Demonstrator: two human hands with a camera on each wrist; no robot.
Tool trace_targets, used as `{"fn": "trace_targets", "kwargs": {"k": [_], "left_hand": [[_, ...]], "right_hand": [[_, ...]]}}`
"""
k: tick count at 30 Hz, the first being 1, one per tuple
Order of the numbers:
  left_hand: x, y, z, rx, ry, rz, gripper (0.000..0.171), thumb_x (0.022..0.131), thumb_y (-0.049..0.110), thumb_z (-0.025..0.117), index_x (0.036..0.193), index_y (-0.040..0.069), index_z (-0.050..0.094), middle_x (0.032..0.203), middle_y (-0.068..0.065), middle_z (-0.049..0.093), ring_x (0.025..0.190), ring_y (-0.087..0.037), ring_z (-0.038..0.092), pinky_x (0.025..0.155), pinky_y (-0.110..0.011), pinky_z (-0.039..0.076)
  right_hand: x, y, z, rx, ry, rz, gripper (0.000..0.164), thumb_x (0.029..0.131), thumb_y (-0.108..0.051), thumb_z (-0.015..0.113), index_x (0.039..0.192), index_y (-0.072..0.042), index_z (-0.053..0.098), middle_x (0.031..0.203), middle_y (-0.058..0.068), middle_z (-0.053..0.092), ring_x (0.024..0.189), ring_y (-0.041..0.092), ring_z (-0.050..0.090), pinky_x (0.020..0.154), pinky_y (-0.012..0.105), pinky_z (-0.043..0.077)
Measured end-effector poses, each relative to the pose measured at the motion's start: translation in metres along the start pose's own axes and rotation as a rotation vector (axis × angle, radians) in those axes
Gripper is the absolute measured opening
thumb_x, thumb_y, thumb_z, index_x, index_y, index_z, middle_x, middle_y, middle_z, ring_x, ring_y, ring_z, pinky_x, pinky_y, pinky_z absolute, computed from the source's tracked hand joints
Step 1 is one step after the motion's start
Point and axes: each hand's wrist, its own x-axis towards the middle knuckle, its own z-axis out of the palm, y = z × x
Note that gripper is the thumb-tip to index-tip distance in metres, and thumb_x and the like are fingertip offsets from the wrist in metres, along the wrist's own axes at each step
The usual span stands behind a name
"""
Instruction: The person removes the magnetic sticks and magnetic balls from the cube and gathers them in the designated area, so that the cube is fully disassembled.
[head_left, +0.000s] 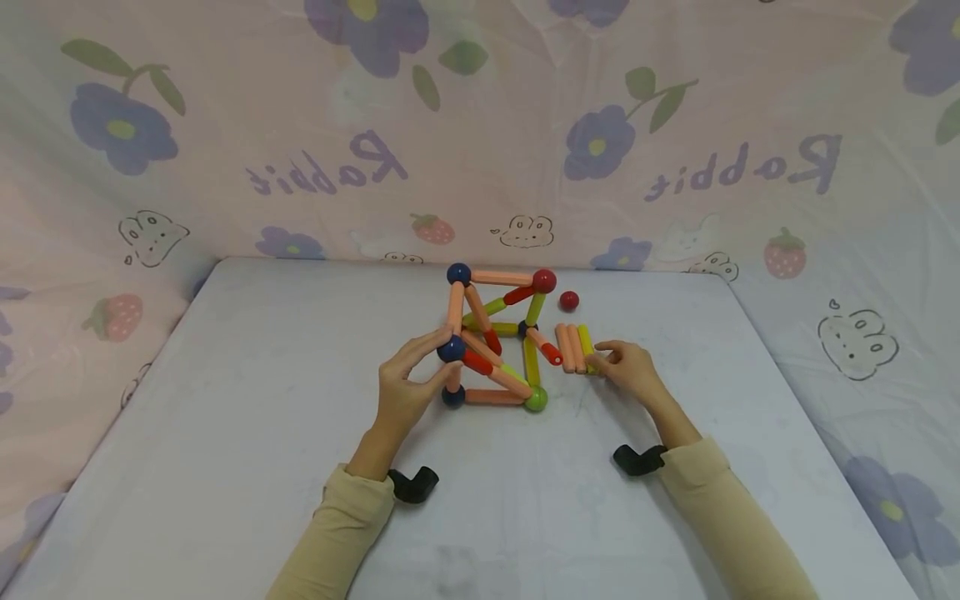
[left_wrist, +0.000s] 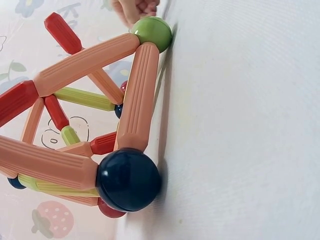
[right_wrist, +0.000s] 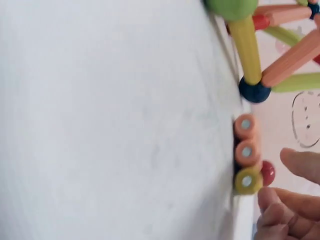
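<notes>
A frame of magnetic rods and balls (head_left: 495, 396) stands on the table. My left hand (head_left: 405, 379) pinches its dark blue upper front ball (head_left: 452, 348) between thumb and fingers. In the left wrist view, another dark blue ball (left_wrist: 129, 180) and a green ball (left_wrist: 152, 34) sit low, joined by an orange rod (left_wrist: 140, 97). To the frame's right lie two orange rods (head_left: 570, 348) and a yellow rod (head_left: 587, 348) side by side. My right hand (head_left: 628, 367) is at the yellow rod, fingertips right beside it, thumb and finger apart in the right wrist view.
A loose red ball (head_left: 569, 301) lies behind the rods. Black wrist mounts (head_left: 414, 485) stick out near both cuffs. A patterned cloth (head_left: 480, 167) hangs behind the white table (head_left: 225, 467). One rod with a red end (head_left: 551, 354) juts from the frame toward the loose rods.
</notes>
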Motion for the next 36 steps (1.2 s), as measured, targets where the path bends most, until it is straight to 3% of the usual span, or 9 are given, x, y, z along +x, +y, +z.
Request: {"fn": "trace_targets", "kwargs": {"k": [9,12,16,18,21,24,30,36], "left_hand": [[0.000,0.000,-0.001,-0.002,0.003,0.009,0.044,0.070,-0.008,0.079,0.113,-0.004,0.068,0.115,-0.023,0.069,0.116,-0.001,0.062,0.102,-0.021,0.051],[-0.001,0.000,-0.002,-0.007,0.006,0.010,0.044,0.070,-0.008,0.079,0.113,-0.004,0.068,0.116,-0.022,0.069,0.116,-0.002,0.063,0.102,-0.021,0.051],[-0.001,-0.001,-0.002,-0.009,0.011,0.008,0.044,0.071,-0.008,0.079,0.113,-0.003,0.068,0.116,-0.022,0.069,0.116,-0.002,0.062,0.102,-0.021,0.050],[-0.001,-0.001,-0.002,-0.011,0.012,0.010,0.044,0.070,-0.009,0.079,0.113,-0.004,0.068,0.116,-0.023,0.069,0.116,-0.002,0.062,0.102,-0.021,0.051],[-0.001,-0.002,-0.001,-0.018,0.010,0.014,0.045,0.070,-0.010,0.079,0.113,-0.005,0.068,0.115,-0.023,0.069,0.116,-0.003,0.063,0.102,-0.022,0.051],[-0.001,-0.002,0.000,-0.019,0.008,0.009,0.045,0.070,-0.011,0.078,0.113,-0.005,0.068,0.115,-0.024,0.069,0.115,-0.003,0.063,0.102,-0.021,0.051],[0.000,-0.001,0.000,0.010,0.007,0.006,0.045,0.070,-0.011,0.078,0.113,-0.005,0.068,0.114,-0.024,0.069,0.115,-0.003,0.063,0.102,-0.019,0.050],[-0.001,0.000,0.000,0.015,0.008,0.007,0.045,0.069,-0.011,0.078,0.113,-0.006,0.067,0.115,-0.025,0.069,0.116,-0.003,0.063,0.103,-0.019,0.049]], "right_hand": [[-0.027,-0.032,0.012,0.136,0.185,-0.278,0.035,0.085,-0.011,0.073,0.116,0.005,0.064,0.093,0.020,0.071,0.083,0.026,0.065,0.068,0.013,0.053],[-0.031,-0.041,0.018,0.208,0.242,-0.414,0.040,0.079,-0.003,0.076,0.116,0.005,0.064,0.100,0.021,0.071,0.090,0.031,0.066,0.073,0.029,0.062],[-0.031,-0.048,0.026,0.243,0.293,-0.551,0.046,0.074,0.004,0.078,0.118,0.004,0.064,0.111,0.022,0.069,0.098,0.036,0.065,0.087,0.051,0.057],[-0.030,-0.051,0.028,0.242,0.305,-0.573,0.046,0.073,0.005,0.079,0.117,0.002,0.065,0.114,0.021,0.070,0.099,0.035,0.065,0.095,0.046,0.056],[-0.029,-0.052,0.031,0.237,0.313,-0.572,0.042,0.075,0.007,0.076,0.115,0.001,0.067,0.112,0.020,0.071,0.100,0.033,0.067,0.102,0.022,0.051],[-0.030,-0.052,0.033,0.238,0.324,-0.569,0.038,0.075,0.008,0.075,0.112,0.002,0.069,0.110,0.022,0.072,0.104,0.031,0.068,0.098,0.003,0.039],[-0.028,-0.052,0.033,0.211,0.372,-0.602,0.033,0.077,0.005,0.075,0.109,0.003,0.070,0.106,0.021,0.073,0.092,0.032,0.070,0.091,-0.001,0.041],[-0.026,-0.054,0.032,0.203,0.395,-0.596,0.029,0.081,0.003,0.072,0.109,0.007,0.067,0.101,0.022,0.073,0.081,0.032,0.071,0.080,0.006,0.053]]}}
